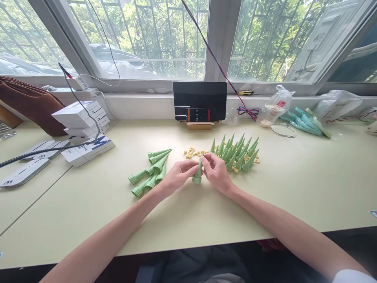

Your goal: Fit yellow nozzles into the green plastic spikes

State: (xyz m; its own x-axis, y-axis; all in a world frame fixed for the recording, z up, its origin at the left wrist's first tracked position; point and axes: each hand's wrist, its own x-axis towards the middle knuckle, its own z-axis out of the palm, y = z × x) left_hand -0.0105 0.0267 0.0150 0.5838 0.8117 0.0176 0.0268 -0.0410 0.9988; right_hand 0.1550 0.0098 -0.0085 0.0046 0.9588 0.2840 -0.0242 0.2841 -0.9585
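Observation:
A green plastic cone spike (197, 174) stands between my two hands over the pale desk (265, 204). My left hand (176, 175) grips its lower body with closed fingers. My right hand (216, 169) pinches its tip. To the left lies a pile of long green spikes (150, 169). Behind my right hand sits a heap of short green cones (237, 152). Small yellow parts (192, 152) are scattered between the two piles.
A dark tablet (200, 99) with a phone (200, 114) in front stands at the window sill. White boxes (84, 122) and a black cable (44, 151) lie at the left. Plastic bags (277, 104) and teal pieces (306, 122) lie at the back right.

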